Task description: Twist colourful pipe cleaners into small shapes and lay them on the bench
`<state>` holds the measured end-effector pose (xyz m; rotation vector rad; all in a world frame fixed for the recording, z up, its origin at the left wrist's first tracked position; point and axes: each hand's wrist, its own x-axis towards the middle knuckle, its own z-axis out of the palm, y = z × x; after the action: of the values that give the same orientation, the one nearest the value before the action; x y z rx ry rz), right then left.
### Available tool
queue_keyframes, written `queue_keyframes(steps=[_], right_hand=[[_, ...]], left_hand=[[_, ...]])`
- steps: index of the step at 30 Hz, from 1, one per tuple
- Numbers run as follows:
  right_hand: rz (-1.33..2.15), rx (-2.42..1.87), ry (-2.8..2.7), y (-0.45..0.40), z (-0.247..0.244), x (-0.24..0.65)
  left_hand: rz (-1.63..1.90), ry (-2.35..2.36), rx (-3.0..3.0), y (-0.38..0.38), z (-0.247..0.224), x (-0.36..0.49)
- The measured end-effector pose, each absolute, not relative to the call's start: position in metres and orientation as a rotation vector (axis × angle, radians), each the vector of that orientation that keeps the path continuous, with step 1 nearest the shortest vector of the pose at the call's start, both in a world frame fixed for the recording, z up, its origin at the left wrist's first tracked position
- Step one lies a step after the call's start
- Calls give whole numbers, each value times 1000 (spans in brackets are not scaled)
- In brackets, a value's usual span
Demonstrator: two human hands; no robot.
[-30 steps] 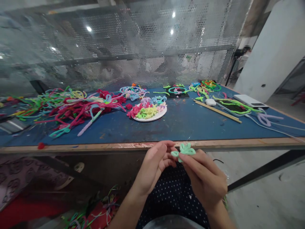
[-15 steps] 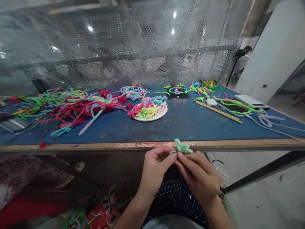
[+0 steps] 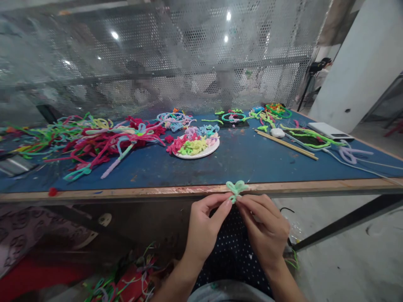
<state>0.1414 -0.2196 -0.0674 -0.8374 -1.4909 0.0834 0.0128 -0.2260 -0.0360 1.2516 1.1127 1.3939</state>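
A mint-green pipe cleaner (image 3: 236, 187), bent into several small loops like petals, stands up between my fingertips just in front of the table's wooden edge. My left hand (image 3: 208, 222) pinches its lower left side between thumb and forefinger. From the right, the fingertips of my right hand (image 3: 264, 224) close on its base. Beyond the edge, a white plate (image 3: 201, 154) carries small pink, yellow, green, blue and purple pipe-cleaner pieces.
A big tangle of pipe cleaners (image 3: 103, 142) covers the table's left side. Two wooden sticks (image 3: 286, 144), a white earbud case (image 3: 277, 133), a phone-like slab (image 3: 307, 139) and a white power bank (image 3: 330, 131) lie on the right. A cable (image 3: 362, 167) runs rightward.
The looped mint-green pipe cleaner has turned in my fingers; its loops now spread upward, with a small loop showing below. My right hand has shifted slightly, and the view has moved a little.
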Motion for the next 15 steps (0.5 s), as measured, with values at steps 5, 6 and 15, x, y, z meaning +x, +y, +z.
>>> queue_keyframes(steps=[5, 6, 15], right_hand=[[154, -900, -1432, -223, -67, 137], [173, -893, -1438, -224, -67, 136], [1225, -810, -927, -219, -64, 136]], left_hand=[[1368, 1008, 1154, -222, -40, 14], [1351, 1000, 1127, -220, -40, 15], [1414, 1137, 1099, -210, -46, 17]])
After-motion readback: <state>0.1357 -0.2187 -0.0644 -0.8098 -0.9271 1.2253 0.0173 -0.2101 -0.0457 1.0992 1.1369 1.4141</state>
